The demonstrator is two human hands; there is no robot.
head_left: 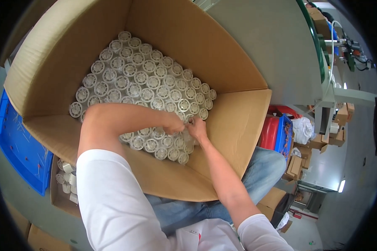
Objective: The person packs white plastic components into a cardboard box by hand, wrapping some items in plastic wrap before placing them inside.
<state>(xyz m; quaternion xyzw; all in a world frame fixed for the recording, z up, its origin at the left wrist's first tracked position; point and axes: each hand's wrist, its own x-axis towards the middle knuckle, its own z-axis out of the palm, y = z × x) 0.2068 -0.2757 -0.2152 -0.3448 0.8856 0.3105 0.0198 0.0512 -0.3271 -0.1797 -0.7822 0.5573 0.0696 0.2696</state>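
Note:
A deep cardboard box (155,178) stands tilted in front of me. Inside it, clear round plastic pieces with spoked ends (140,78) are packed side by side in rows. My left hand (174,122) reaches in over the near rows, its fingers closed. Close against it, towards the box's right wall, is my right hand (196,127), with its fingers bent in a pinch. Both hands meet just above the pieces at the right side. Whatever lies between the fingertips is too small and too covered to make out.
At the left lies a blue tray (23,144) with thin scattered bits, beside a smaller carton (59,196) of white and clear parts. On the right are a red bin (269,133), a blue crate (284,136), a white bag (302,129) and several cartons (295,165).

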